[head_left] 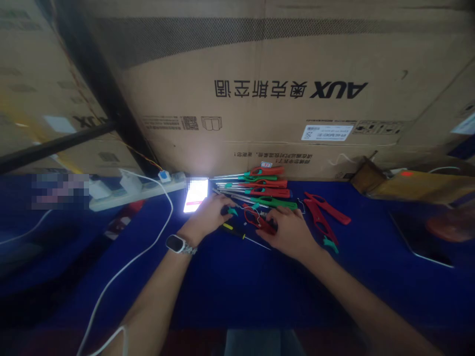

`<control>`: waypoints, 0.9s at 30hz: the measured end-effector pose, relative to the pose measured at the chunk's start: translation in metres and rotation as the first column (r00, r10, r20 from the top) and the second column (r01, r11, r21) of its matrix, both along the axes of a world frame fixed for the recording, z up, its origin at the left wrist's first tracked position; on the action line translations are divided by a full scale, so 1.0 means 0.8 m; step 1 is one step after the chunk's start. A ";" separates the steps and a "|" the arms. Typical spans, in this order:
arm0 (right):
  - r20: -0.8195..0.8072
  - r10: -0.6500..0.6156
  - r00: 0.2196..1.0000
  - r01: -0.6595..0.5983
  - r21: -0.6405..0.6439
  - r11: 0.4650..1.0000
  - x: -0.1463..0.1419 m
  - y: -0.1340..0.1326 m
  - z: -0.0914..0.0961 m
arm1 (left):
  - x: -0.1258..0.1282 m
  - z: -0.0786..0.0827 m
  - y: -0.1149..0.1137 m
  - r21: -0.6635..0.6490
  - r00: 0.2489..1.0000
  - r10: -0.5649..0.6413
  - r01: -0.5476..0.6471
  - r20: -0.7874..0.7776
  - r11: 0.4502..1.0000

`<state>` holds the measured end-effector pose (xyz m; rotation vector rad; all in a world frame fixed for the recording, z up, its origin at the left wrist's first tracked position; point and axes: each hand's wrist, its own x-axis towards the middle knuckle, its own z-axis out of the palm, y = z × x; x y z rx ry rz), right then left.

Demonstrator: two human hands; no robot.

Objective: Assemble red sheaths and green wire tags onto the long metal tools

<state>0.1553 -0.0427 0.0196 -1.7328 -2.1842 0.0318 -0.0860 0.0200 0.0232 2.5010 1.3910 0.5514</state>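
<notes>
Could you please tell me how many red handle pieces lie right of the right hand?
2: a farther red piece, and a nearer red piece beside the teal part.

A blue table [260,291] holds lighters [269,192] — and a screwdriver [234,231].

A single head-worn camera looks forward and down over the blue counter [230,291] before us, facing a cardboard box [178,94] that spreads across the upper half. From above the person's forearms [152,296], the wide view takes in the left hand [210,215] and right hand [291,230] close below, near its middle.
</notes>
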 end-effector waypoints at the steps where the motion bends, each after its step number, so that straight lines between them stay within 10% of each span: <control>1: 0.010 -0.001 1.000 0.001 -0.014 1.000 -0.001 0.001 0.002 | 0.004 -0.001 0.000 0.012 1.000 -0.014 0.014 -0.027 1.000; 10: 0.009 0.047 0.999 -0.046 -0.104 0.994 -0.005 0.016 0.021 | 0.017 0.002 -0.006 -0.172 0.980 0.012 0.023 0.197 0.985; 18: -0.133 0.078 0.988 -0.066 0.091 0.994 -0.002 0.034 0.016 | 0.014 0.009 -0.008 -0.172 0.962 0.104 -0.061 0.254 0.983; 27: 0.187 0.259 0.948 -0.208 -0.252 0.945 -0.089 0.119 0.052 | 0.002 0.004 -0.003 -0.212 0.979 0.182 -0.161 0.086 0.964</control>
